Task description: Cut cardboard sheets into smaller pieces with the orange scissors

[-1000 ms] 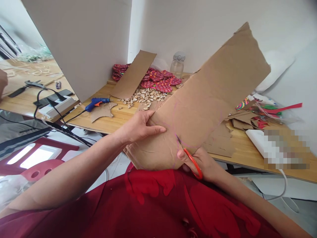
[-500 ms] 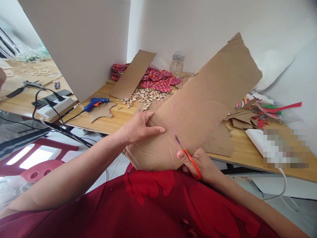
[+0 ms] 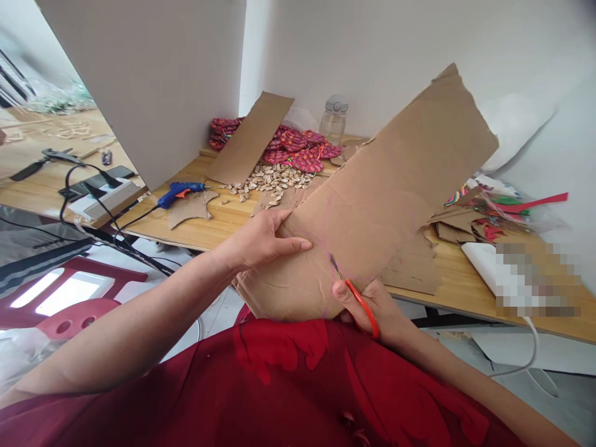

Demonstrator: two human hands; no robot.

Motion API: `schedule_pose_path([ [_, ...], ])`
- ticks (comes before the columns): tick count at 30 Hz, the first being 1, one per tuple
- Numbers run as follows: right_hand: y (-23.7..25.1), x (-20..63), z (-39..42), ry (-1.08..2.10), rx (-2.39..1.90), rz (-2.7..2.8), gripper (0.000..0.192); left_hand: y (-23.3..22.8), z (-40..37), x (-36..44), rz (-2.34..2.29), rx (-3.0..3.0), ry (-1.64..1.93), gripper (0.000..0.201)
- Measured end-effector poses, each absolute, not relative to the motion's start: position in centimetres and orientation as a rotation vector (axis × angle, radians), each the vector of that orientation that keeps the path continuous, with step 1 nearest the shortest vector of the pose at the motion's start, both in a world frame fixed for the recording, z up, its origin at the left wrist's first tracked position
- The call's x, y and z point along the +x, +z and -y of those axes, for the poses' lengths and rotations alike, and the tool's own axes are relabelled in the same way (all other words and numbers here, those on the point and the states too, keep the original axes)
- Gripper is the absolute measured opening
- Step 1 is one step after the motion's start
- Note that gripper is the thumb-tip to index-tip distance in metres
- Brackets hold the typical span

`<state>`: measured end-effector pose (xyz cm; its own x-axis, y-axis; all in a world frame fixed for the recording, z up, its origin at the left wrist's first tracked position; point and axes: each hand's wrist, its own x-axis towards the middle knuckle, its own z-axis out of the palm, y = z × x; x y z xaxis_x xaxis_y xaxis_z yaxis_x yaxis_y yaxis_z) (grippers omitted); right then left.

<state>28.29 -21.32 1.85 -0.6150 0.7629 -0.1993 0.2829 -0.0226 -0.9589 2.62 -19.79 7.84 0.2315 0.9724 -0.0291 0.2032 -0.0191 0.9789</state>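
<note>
A long piece of brown cardboard [image 3: 395, 167] with faint purple curved lines on it is held tilted over the table's front edge. My left hand [image 3: 272, 242] grips its left edge, thumb on top and fingers hidden beneath. Orange-handled scissors [image 3: 363, 305] are in my right hand [image 3: 372, 304], the thumb through the handle. One dark blade shows above the cardboard near a purple line; the other blade is hidden. The fingers of my right hand are mostly under the cardboard.
On the wooden table [image 3: 186, 177] lie a blue glue gun [image 3: 179, 194], cardboard scraps [image 3: 193, 210], a cardboard strip [image 3: 251, 138], pistachio-like shells [image 3: 279, 180] and red patterned pieces [image 3: 298, 149]. A clear bottle [image 3: 334, 121] stands behind. A power strip [image 3: 105, 202] and cables are left; a white device [image 3: 493, 273] is right.
The far end of the cardboard has shifted slightly to the right and down. Both hands and the scissors stay almost where they were.
</note>
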Motion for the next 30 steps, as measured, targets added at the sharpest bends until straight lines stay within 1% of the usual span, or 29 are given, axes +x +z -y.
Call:
schedule_pose_path([
  [8,2.7,28.0,21.6,1.577,-1.11,1.957,0.061,8.1,19.9,2.9,-1.148,1.396,0.921,0.043],
  [15,2.4,28.0,21.7,1.619,-1.147,1.906,0.062,7.8,19.7,2.7,-1.181,1.47,0.902,0.041],
  [23,3.4,27.6,21.6,1.573,-1.164,1.926,0.065,7.8,19.7,2.9,-1.154,1.402,0.907,0.044],
  [27,3.4,27.7,21.5,1.645,-1.199,1.867,0.067,7.7,19.7,2.9,-1.125,1.324,0.929,0.044],
  [30,3.5,28.1,21.4,1.729,-1.111,1.953,0.071,7.6,19.8,2.9,-1.068,1.289,0.941,0.044],
])
